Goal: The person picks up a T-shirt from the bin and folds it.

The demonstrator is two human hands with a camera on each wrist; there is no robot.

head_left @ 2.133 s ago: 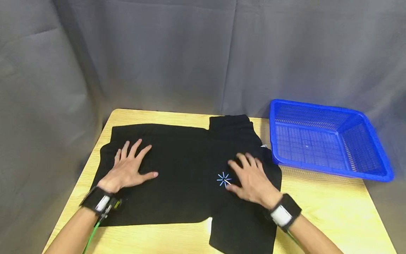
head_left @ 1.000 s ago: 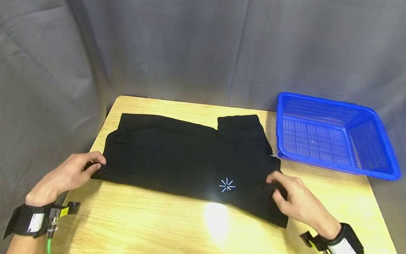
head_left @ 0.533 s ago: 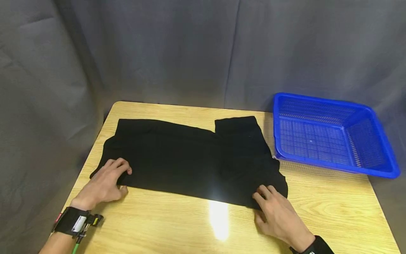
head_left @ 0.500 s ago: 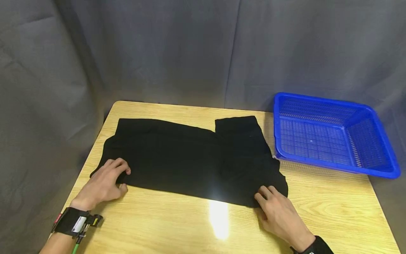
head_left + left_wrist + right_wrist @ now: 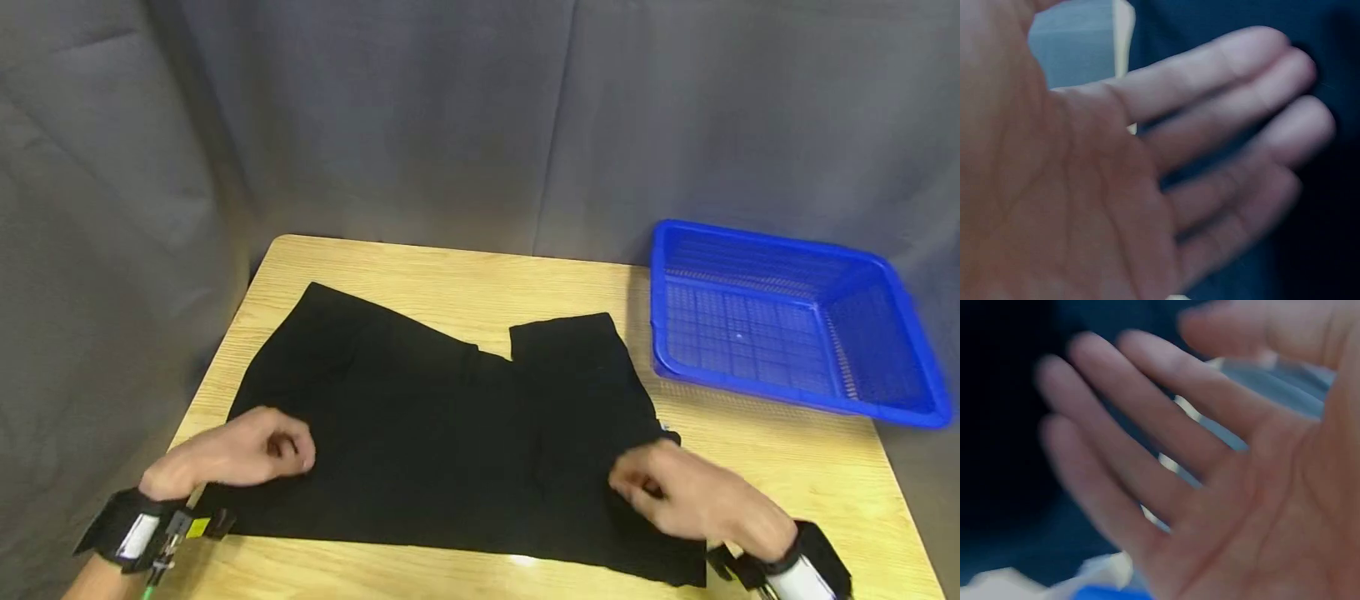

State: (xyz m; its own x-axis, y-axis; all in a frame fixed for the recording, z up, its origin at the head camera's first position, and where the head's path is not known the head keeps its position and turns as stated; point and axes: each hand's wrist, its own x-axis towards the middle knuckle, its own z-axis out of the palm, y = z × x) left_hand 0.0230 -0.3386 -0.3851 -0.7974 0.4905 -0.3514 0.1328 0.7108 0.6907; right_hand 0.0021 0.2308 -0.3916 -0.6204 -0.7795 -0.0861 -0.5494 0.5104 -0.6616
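Note:
A black short-sleeved shirt lies spread on the wooden table, one sleeve pointing to the far side. Over its left end is my left hand, fingers loosely bent. In the left wrist view the fingers reach out over dark cloth with nothing between them. My right hand is over the shirt's right end, blurred by motion. The right wrist view shows its fingers apart and slightly bent, holding nothing. A small pale tag shows at the shirt's right edge.
A blue plastic basket stands at the table's back right, its right side reaching past the table edge. Grey curtain hangs behind and at the sides. Bare wood of the table shows behind the shirt.
The shirt's near edge, gripped by both hands half a second ago, now lies closer to me. Its far edge has shifted nearer too. Both hands have let go. The starburst print no longer shows.

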